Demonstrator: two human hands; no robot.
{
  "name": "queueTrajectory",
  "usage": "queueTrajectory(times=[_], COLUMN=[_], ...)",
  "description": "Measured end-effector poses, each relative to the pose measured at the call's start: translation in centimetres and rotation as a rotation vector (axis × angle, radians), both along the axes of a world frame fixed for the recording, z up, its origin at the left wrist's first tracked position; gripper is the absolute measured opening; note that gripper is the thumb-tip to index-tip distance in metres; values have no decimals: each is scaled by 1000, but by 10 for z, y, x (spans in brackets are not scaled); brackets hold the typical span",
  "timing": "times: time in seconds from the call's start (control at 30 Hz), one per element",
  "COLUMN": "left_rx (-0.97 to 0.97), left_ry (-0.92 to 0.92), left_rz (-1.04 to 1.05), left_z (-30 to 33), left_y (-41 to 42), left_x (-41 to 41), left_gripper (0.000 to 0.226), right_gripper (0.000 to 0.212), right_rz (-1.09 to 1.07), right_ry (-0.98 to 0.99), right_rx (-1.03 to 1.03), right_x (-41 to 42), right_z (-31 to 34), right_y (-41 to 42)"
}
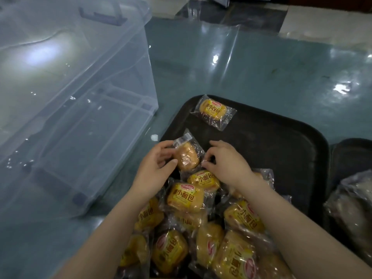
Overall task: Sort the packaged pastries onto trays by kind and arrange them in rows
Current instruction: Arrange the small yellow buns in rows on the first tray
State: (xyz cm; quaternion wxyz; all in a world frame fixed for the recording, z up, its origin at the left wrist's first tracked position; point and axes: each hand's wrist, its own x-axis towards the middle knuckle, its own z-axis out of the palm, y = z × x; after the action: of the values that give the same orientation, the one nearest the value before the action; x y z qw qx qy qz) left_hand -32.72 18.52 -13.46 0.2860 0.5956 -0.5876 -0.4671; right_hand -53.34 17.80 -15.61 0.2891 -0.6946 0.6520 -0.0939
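Fingers of our left hand (pixel 155 168) and right hand (pixel 225 162) pinch one wrapped bun (pixel 186 156) above the black tray (pixel 271 141); one bun (pixel 213 110) lies far, a heap (pixel 201 228) near. One clear bin (pixel 70 97) stands left.

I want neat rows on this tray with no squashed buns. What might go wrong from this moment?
1. Both hands, left hand and right hand, pinch one clear-wrapped yellow bun packet; its label seems to face down, so it may not match the label-up yellow packet at the far corner.
2. The loose heap of yellow packets crowds the near half of the black rectangular tray, and both forearms rest over it, which may squash buns.
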Motion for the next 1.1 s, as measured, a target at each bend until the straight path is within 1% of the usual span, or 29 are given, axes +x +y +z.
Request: queueTrajectory(times=[0.07,0.17,0.23,0.3,0.37,0.43,0.5,0.53,0.6,0.67,0.73,0.83,0.9,1.0,1.07,1.1], left_rx=[20,-11,-70,-96,-136,-226,-263,-242,-144,-66,-18,26,49,66,34,3], left_ry=[-12,-58,-107,-148,-209,-232,-169,-112,28,150,270,352,350,318,174,50], left_rz=[-33,-67,-107,-177,-221,-156,-61,-45,-58,-78,-72,-46,-9,75,103,95], left_z=[2,6,11,17,19,20,22,22,24,28,29,26,22,14,7,3], left_y=[16,29,29,27,27,29,31,32,33,36,37,37,34,26,20,18], left_x=[6,9,6,0,-9,-15,-15,-12,-5,1,6,11,11,11,13,16], left_gripper=[45,46,49,57,64,54,39,35,30,33,35,28,25,29,34,36], right_gripper=[6,11,9,7,8,10,11,12,15,21,30,33,34,32,31,32], right_rz=[-92,-203,-240,-261,-237,-202,-194,-210,-278,-339,-344,-325,-333,-441,-565,-610], right_ry=[-80,-276,-359,-465,-556,-625,-694,-720,-716,-679,-694,-781,-826,-779,-716,-695], right_rx=[-55,-67,-94,-95,-71,-70,-80,-81,-83,-86,-67,-24,3,-19,-42,-42], right_x=[6,10,14,19,25,30,32,32,29,27,26,26,25,20,13,9], right_z=[0,10,20,29,39,46,51,51,49,47,46,48,46,40,35,32], right_y=[13,25,30,35,38,40,42,43,45,47,49,47,45,42,39,36])
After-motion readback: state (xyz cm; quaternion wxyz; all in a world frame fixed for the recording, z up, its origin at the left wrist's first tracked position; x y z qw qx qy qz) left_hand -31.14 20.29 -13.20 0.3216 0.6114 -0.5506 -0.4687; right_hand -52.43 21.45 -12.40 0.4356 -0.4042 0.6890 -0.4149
